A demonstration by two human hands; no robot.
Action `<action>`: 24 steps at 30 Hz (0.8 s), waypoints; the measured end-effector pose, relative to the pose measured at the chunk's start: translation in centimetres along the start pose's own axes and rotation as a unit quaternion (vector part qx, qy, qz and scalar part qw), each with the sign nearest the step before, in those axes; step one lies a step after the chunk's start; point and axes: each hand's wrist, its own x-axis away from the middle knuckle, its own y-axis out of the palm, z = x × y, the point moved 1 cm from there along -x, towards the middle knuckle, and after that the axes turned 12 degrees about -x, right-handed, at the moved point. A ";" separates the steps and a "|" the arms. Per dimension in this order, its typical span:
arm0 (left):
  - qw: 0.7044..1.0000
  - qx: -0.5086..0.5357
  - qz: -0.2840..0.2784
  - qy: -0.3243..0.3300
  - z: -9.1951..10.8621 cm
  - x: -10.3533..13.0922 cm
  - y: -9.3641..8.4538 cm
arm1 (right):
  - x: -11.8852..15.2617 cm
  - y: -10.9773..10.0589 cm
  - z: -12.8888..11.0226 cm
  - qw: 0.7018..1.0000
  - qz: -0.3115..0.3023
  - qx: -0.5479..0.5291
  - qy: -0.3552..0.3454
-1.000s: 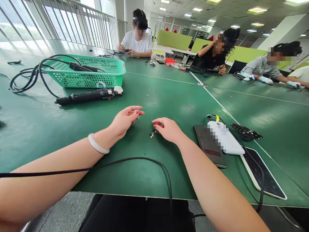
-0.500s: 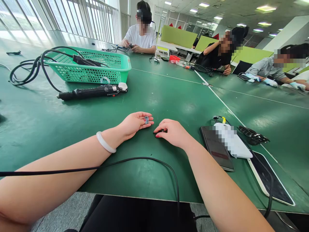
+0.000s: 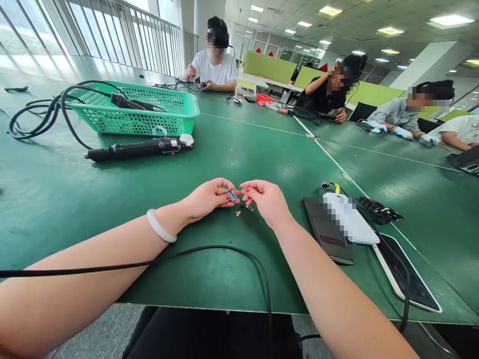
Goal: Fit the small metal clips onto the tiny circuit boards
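Between the thumb and fingers of my left hand (image 3: 207,199) sits a small grey-blue part (image 3: 232,195), too small to name. My right hand (image 3: 267,198) is close beside it, thumb and index finger pinched together near the part's right side. What that pinch holds, if anything, I cannot make out. On the table just below the fingertips lie a small pinkish piece (image 3: 238,213) and a small pale rectangular piece (image 3: 249,208).
A black electric screwdriver (image 3: 138,149) lies before a green basket (image 3: 179,122) with cables. To the right are a dark phone (image 3: 325,234), a white device (image 3: 359,227), a tablet (image 3: 409,279) and a black hair claw (image 3: 379,209). A black cable (image 3: 209,248) crosses my left forearm. Several people sit beyond.
My right hand has lifted off the table and come to my left hand. The part in my left hand is now tilted. Two small pieces now show on the table below.
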 end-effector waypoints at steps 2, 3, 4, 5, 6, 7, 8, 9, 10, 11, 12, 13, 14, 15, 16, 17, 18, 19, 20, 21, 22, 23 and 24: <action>1.000 -0.007 -0.004 0.009 0.1 0.0 0.2 | 0.0 0.4 0.3 0.996 0.002 -0.073 0.042; 1.000 -0.015 -0.002 0.011 0.2 0.0 0.3 | 0.0 0.6 0.3 0.994 0.006 -0.090 0.054; 1.000 -0.023 0.004 0.011 0.3 0.1 0.4 | 0.0 0.8 0.4 0.993 0.010 -0.098 0.058; 0.999 -0.032 0.011 0.011 0.3 0.1 0.5 | 0.1 0.9 0.4 0.993 0.014 -0.101 0.058; 0.999 -0.041 0.018 0.012 0.4 0.1 0.5 | 0.2 0.9 0.4 0.993 0.015 -0.105 0.057; 0.998 -0.048 0.024 0.012 0.5 0.1 0.6 | 0.3 1.0 0.4 0.992 0.014 -0.109 0.059; 0.998 -0.054 0.029 0.013 0.5 0.1 0.6 | 0.3 1.0 0.4 0.991 0.014 -0.114 0.064; 0.998 -0.058 0.032 0.014 0.6 0.1 0.6 | 0.4 1.0 0.4 0.990 0.015 -0.118 0.070; 0.998 -0.060 0.034 0.015 0.6 0.1 0.6 | 0.4 1.1 0.4 0.990 0.018 -0.121 0.076; 0.997 -0.060 0.036 0.017 0.6 0.1 0.6 | 0.4 1.1 0.4 0.989 0.023 -0.125 0.080; 0.998 -0.057 0.038 0.018 0.6 0.1 0.6 | 0.4 1.2 0.4 0.988 0.029 -0.128 0.081; 0.998 -0.052 0.040 0.019 0.6 0.1 0.6 | 0.4 1.2 0.4 0.987 0.035 -0.132 0.078; 0.998 -0.045 0.042 0.020 0.6 0.1 0.6 | 0.4 1.3 0.4 0.987 0.038 -0.136 0.074; 0.998 -0.037 0.043 0.022 0.5 0.1 0.5 | 0.4 1.3 0.4 0.987 0.042 -0.138 0.069; 0.998 -0.029 0.042 0.024 0.5 0.1 0.5 | 0.4 1.4 0.5 0.987 0.046 -0.138 0.062; 0.999 -0.024 0.039 0.026 0.5 0.1 0.5 | 0.4 1.4 0.5 0.988 0.050 -0.137 0.056; 0.999 -0.021 0.035 0.029 0.4 0.1 0.4 | 0.4 1.4 0.6 0.988 0.056 -0.134 0.052; 0.999 -0.022 0.030 0.034 0.4 0.1 0.4 | 0.4 1.4 0.6 0.988 0.064 -0.131 0.048; 0.999 -0.026 0.026 0.039 0.3 0.1 0.4 | 0.3 1.4 0.7 0.988 0.071 -0.127 0.044; 0.998 -0.031 0.023 0.044 0.3 0.1 0.3 | 0.3 1.4 0.7 0.989 0.077 -0.121 0.041; 0.998 -0.037 0.020 0.049 0.2 0.1 0.3 | 0.3 1.4 0.8 0.989 0.082 -0.114 0.039; 0.998 -0.041 0.018 0.052 0.2 0.1 0.2 | 0.4 1.4 0.8 0.990 0.085 -0.107 0.040; 0.997 -0.044 0.018 0.054 0.1 0.0 0.2 | 0.4 1.4 0.8 0.990 0.087 -0.101 0.042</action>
